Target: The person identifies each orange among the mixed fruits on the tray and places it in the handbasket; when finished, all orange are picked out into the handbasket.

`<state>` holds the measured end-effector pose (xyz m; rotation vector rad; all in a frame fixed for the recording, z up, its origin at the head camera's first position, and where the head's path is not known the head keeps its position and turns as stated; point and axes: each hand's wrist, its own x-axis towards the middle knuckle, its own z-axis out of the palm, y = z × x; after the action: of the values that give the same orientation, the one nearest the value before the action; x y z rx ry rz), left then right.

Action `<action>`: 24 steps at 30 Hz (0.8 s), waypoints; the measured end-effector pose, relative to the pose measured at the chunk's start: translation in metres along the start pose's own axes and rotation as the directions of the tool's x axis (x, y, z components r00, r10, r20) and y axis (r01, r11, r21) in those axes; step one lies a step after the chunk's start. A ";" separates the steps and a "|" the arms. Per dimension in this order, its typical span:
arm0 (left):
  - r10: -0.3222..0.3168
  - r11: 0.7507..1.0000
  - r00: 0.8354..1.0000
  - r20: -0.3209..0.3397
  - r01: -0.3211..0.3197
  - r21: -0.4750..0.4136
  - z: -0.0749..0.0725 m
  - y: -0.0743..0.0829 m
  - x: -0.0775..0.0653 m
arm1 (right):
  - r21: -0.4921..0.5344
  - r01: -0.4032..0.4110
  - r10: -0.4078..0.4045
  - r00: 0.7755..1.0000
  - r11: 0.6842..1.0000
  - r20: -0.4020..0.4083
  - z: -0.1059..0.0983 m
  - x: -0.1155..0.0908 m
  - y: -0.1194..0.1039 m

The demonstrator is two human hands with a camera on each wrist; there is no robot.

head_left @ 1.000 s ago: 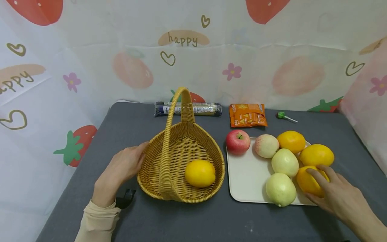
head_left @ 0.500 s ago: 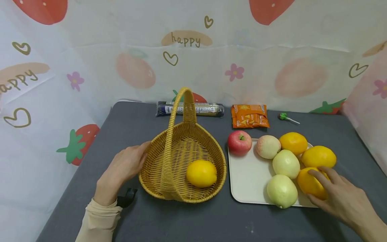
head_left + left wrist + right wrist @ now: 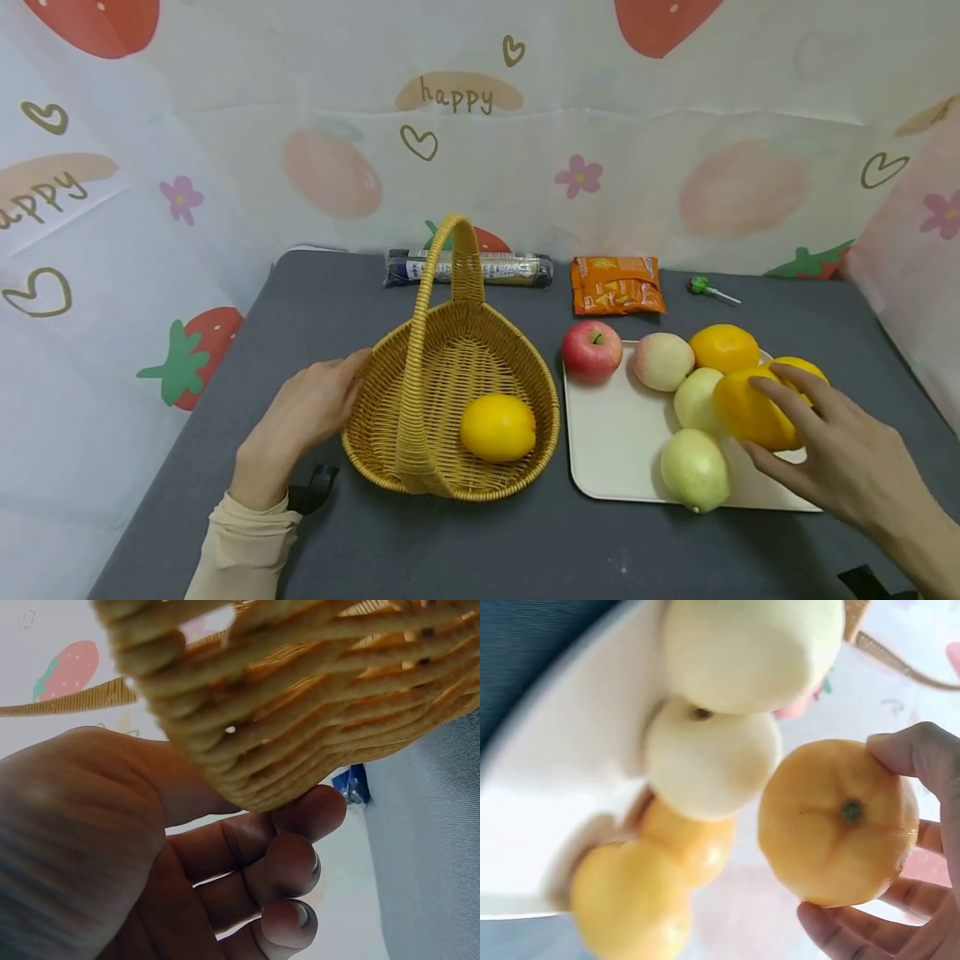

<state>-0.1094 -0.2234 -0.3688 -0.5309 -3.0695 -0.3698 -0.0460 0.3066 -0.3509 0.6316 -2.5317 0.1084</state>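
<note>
My left hand (image 3: 311,408) grips the left rim of a yellow wicker basket (image 3: 536,367); the left wrist view shows the basket wall (image 3: 300,727) between thumb and fingers (image 3: 289,866). One lemon (image 3: 497,428) lies inside the basket, right of its arched handle (image 3: 412,367). With thumb and fingertips, my right hand (image 3: 847,446) holds another lemon (image 3: 753,408) above a white tray (image 3: 607,450). The right wrist view shows the stem end of the held lemon (image 3: 840,825) facing the camera, apart from the fruit on the tray.
On the tray are a red apple (image 3: 592,352), a peach (image 3: 662,362), two pale green fruits (image 3: 695,471) and two more lemons (image 3: 723,348). Behind lie a long wrapped package (image 3: 502,270), an orange snack bag (image 3: 617,285) and a lollipop (image 3: 699,286). A printed cloth hangs at the back.
The right hand has lifted the lemon off the tray's right side, moving it up and slightly left. The left hand stays on the basket rim.
</note>
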 end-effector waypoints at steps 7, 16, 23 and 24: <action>-0.001 1.000 1.000 0.007 0.001 -0.005 -0.001 0.001 0.001 | 0.040 0.131 -0.127 0.989 0.991 -0.075 0.003 0.036 -0.016; 0.004 1.000 1.000 0.000 -0.004 -0.001 0.000 0.002 0.001 | 0.105 0.262 -0.251 0.962 0.959 -0.107 0.017 0.069 -0.034; -0.005 1.000 1.000 0.006 0.005 0.001 -0.001 0.002 0.001 | 0.121 0.334 -0.322 0.941 0.935 -0.109 0.025 0.091 -0.048; -0.005 1.000 1.000 0.005 0.005 0.001 -0.001 0.002 0.001 | 0.128 0.347 -0.334 0.936 0.929 -0.113 0.026 0.094 -0.050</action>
<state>-0.1102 -0.2217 -0.3676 -0.5245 -3.0768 -0.3674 -0.1065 0.2182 -0.3280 1.0904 -2.3033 0.1941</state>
